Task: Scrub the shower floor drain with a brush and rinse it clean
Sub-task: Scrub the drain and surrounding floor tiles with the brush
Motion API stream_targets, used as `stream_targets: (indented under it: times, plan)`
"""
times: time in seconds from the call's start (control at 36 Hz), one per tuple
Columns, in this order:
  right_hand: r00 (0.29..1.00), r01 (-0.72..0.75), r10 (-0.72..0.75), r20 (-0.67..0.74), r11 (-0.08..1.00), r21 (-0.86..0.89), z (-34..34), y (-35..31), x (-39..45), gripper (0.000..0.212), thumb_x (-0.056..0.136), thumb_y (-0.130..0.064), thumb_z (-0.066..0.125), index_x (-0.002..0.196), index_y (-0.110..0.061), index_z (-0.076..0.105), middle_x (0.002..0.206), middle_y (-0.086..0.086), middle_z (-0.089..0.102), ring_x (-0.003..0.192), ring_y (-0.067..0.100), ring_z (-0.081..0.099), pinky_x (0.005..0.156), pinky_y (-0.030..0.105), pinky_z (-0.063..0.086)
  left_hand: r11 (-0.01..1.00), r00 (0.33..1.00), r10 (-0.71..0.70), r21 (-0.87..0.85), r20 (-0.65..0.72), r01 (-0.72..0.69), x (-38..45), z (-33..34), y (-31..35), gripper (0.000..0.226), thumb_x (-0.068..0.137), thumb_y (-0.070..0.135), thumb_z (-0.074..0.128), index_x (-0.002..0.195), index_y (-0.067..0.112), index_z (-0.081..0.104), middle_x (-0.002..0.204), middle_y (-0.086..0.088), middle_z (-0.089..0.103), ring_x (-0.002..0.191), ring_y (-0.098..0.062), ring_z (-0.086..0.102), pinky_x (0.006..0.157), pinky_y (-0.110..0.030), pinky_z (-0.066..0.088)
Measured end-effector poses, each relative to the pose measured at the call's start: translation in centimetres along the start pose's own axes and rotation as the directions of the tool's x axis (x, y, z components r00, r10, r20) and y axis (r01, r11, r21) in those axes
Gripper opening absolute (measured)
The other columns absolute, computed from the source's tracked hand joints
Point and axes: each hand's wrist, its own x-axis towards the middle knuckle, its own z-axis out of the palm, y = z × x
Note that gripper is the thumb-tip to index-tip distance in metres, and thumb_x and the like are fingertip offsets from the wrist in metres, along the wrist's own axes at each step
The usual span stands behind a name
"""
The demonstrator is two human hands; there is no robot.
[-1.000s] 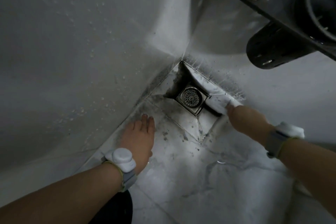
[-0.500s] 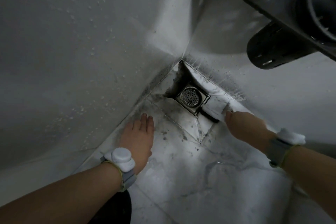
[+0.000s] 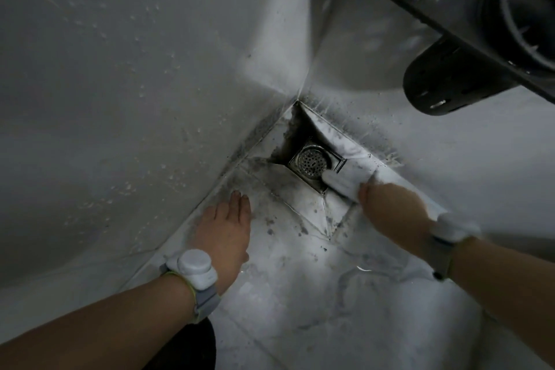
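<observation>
The drain (image 3: 312, 163) is set in the floor (image 3: 300, 294) at its far corner, where the walls meet. A white brush (image 3: 341, 184) is gripped in the closed right hand (image 3: 390, 213), its head at the drain's near edge. The left hand (image 3: 223, 234) is pressed flat, fingers together, on the floor. Scrubbing is judged under way (dark grime remains around the drain); rinsing is left.

Grimy tiled floor (image 3: 300, 294), corner drain (image 3: 310, 161), left hand (image 3: 223, 234) flat on tiles

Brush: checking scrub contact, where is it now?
In the head view, right of centre: the brush in the right hand touches the drain's near-right edge.
</observation>
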Motion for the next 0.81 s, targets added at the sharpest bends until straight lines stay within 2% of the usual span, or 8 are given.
stream_targets:
  times: [0.08,0.19,0.31,0.39,0.53,0.72,0.78,0.81]
  plan:
    - [0.998,0.064,-0.064,-0.012,0.997,-0.031,-1.1,0.0,1.4,0.041,0.105,-0.029,0.027,0.090,-0.015,0.063,0.061,-0.005,0.040,0.069,0.023,0.066,0.057,0.029,0.049,1.000,1.000,-0.018,0.017,0.019,0.017,0.4,0.3,0.0,0.123,0.059,0.056,0.083,0.152,-0.001,0.026,0.154,-0.026,0.034,0.122,-0.036,0.053,0.097,-0.044,0.043]
    - [1.000,-0.024,0.024,0.001,0.998,0.051,-2.2,1.5,3.9,0.018,0.096,-0.012,0.045,0.084,-0.014,0.057,0.071,0.005,0.051,0.067,0.029,0.058,0.059,0.031,0.045,0.999,0.999,-0.034,0.035,0.042,0.033,0.4,0.9,-0.1,0.125,0.047,0.057,0.086,0.147,-0.001,0.039,0.147,-0.025,0.045,0.111,-0.035,0.060,0.089,-0.043,0.046]
    - [0.992,-0.010,0.019,-0.121,0.997,0.070,-0.7,-0.5,1.3,0.037,0.098,-0.018,0.039,0.066,-0.014,0.058,0.055,0.001,0.046,0.049,0.024,0.055,0.050,0.025,0.046,0.998,0.998,-0.049,0.052,0.032,0.047,0.5,1.4,-0.4,0.128,0.032,0.056,0.090,0.139,-0.003,0.051,0.137,-0.027,0.055,0.098,-0.037,0.064,0.080,-0.042,0.050]
    - [0.998,0.000,-0.004,0.056,0.998,0.070,-0.3,-1.0,1.3,0.046,0.105,-0.029,0.026,0.082,-0.013,0.062,0.060,-0.005,0.043,0.063,0.024,0.061,0.059,0.027,0.048,0.997,0.999,-0.048,0.062,0.017,0.047,0.6,1.8,-0.4,0.129,0.022,0.054,0.091,0.132,-0.004,0.058,0.130,-0.028,0.060,0.091,-0.038,0.066,0.075,-0.042,0.052]
    - [0.998,-0.047,0.044,0.046,0.998,0.045,-1.8,1.6,3.7,0.018,0.097,-0.011,0.043,0.095,-0.008,0.061,0.077,0.007,0.052,0.078,0.033,0.063,0.064,0.034,0.051,0.998,0.999,-0.036,0.051,0.031,0.034,0.5,0.6,0.0,0.124,0.051,0.057,0.086,0.149,-0.001,0.036,0.149,-0.024,0.043,0.113,-0.035,0.059,0.091,-0.042,0.046]
    - [1.000,-0.011,0.010,0.009,0.998,0.068,0.3,-0.3,0.6,0.050,0.105,-0.032,0.022,0.088,-0.012,0.064,0.070,0.005,0.057,0.066,0.030,0.062,0.058,0.028,0.042,0.998,0.998,-0.038,0.060,0.048,0.035,0.5,0.9,-0.1,0.125,0.046,0.056,0.087,0.146,-0.002,0.040,0.145,-0.027,0.046,0.111,-0.036,0.060,0.087,-0.043,0.048]
    - [0.999,-0.034,0.036,0.036,0.998,-0.045,-0.4,1.2,2.5,0.026,0.098,-0.025,0.044,0.078,-0.016,0.060,0.059,-0.001,0.044,0.057,0.025,0.054,0.051,0.023,0.037,0.998,0.999,-0.023,0.057,0.024,0.021,0.6,0.6,-0.1,0.122,0.054,0.055,0.084,0.150,-0.002,0.034,0.150,-0.027,0.040,0.116,-0.036,0.057,0.091,-0.043,0.046]
    - [0.988,-0.152,0.149,-0.031,0.979,-0.139,0.2,1.9,3.7,0.020,0.089,-0.025,0.060,0.070,-0.020,0.056,0.053,-0.004,0.035,0.048,0.020,0.046,0.044,0.018,0.032,0.999,1.000,-0.017,0.050,0.012,0.016,0.7,0.5,0.0,0.121,0.057,0.054,0.083,0.151,-0.001,0.031,0.152,-0.026,0.037,0.119,-0.036,0.055,0.093,-0.043,0.045]
